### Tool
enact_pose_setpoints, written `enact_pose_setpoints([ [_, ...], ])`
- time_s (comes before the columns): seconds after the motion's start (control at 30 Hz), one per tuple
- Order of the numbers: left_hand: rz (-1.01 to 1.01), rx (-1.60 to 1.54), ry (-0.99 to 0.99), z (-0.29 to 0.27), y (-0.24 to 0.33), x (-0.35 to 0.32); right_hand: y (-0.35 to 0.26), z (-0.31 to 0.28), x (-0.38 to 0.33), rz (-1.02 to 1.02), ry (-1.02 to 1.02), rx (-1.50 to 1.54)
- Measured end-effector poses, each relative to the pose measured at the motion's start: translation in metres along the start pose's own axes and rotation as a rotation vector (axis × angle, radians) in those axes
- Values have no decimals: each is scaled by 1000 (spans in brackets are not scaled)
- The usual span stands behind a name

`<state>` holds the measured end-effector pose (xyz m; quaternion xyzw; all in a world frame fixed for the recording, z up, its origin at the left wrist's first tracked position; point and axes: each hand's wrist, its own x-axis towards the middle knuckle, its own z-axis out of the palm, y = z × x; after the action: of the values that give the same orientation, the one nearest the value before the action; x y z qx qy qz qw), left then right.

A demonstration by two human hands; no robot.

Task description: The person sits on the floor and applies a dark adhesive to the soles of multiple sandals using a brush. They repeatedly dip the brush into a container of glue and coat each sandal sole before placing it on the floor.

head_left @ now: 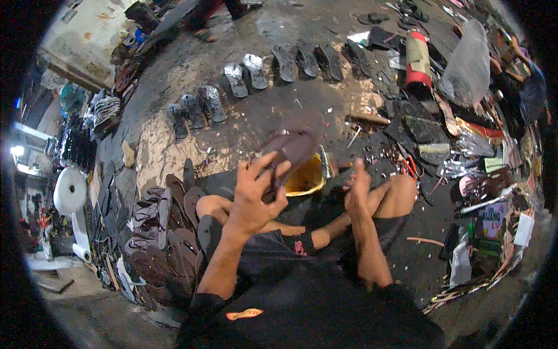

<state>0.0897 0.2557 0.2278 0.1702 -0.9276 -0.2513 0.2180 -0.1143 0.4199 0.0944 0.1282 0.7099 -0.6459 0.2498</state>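
Note:
My left hand (256, 195) grips a dark brown flip-flop (297, 148), its toe end tipped up and slightly smeared by motion. Below it, between my legs, stands a yellow tub (308, 181) with dark stains inside. To the right of the tub my right hand (357, 189) is raised edge-on, its fingers pointing upward and apart from the flip-flop. I see nothing held in it, though its fingers are partly blurred. Beside my left knee lies a heap of brown flip-flops (165, 232).
Shoe soles (283, 64) stand in rows on the floor ahead, some with shiny tops. A red and tan cylinder (417, 58) and a clear plastic bag (467, 67) are at the far right. Orange-handled scissors (410, 167) lie by my right knee. A white roll (71, 191) stands left.

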Motion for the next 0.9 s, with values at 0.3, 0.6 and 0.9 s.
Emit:
enact_pose_setpoints([
  [0.3, 314, 102, -218, -9, 17, -1, -149, 15, -98, -1522, -895, -750],
  [0.6, 503, 332, -311, -26, 26, -8, -147, 11, -106, -1565, -894, -955],
  [0.9, 594, 333, -347, -28, 23, -1, -143, 14, -105, -1541, -927, -818],
])
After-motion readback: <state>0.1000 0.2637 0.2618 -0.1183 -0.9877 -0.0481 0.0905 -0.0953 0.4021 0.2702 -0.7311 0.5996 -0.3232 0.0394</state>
